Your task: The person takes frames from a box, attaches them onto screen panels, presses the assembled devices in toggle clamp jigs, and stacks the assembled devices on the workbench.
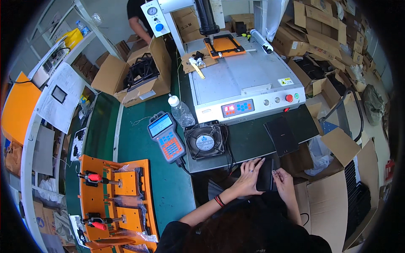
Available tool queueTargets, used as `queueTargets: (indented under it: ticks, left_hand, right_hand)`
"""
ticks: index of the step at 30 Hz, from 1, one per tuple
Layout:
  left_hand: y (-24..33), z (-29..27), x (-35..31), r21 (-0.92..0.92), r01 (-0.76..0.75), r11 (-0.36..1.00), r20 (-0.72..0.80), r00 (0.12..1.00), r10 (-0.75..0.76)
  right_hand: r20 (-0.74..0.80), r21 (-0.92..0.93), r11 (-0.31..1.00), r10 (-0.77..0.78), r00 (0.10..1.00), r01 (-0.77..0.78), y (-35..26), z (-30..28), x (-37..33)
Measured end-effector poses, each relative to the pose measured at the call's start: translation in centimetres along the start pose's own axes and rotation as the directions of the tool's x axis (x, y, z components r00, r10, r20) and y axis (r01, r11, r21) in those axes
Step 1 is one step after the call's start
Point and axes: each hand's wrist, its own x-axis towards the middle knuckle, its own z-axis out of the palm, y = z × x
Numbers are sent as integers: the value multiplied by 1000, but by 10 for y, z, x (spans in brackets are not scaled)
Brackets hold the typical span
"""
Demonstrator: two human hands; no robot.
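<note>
Just off the table's front edge, a thin black rectangular panel (265, 176) is between my hands. My left hand (248, 177) grips its left side, fingers along the top edge and thumb near the bottom. At the right edge, my right hand (283, 182) pinches it between bent fingers and thumb. Some of its outline is lost against my dark clothing. Beyond my hands, similar black flat panels (282, 137) lie overlapped at the table edge.
A dispensing machine (240, 84) carries an orange fixture (225, 46). Left of my hands are a cooling fan (205, 141), handheld controller (166, 137), clear bottle (181, 113) and orange clamp jig (114, 198). An open carton (327, 202) stands right; another person's arm (138, 27) is behind.
</note>
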Motion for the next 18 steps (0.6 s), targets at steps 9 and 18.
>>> queueTargets:
  ticks: [9,18]
  left_hand:
    - [-2,2,-2,60,-8,998,-14,1000,8]
    - [-4,0,-4,90,-4,996,2,1000,4]
  right_hand:
    - [40,-60,996,-63,997,66,-26,2,2]
    - [38,-141,987,-70,997,75,-35,6,2]
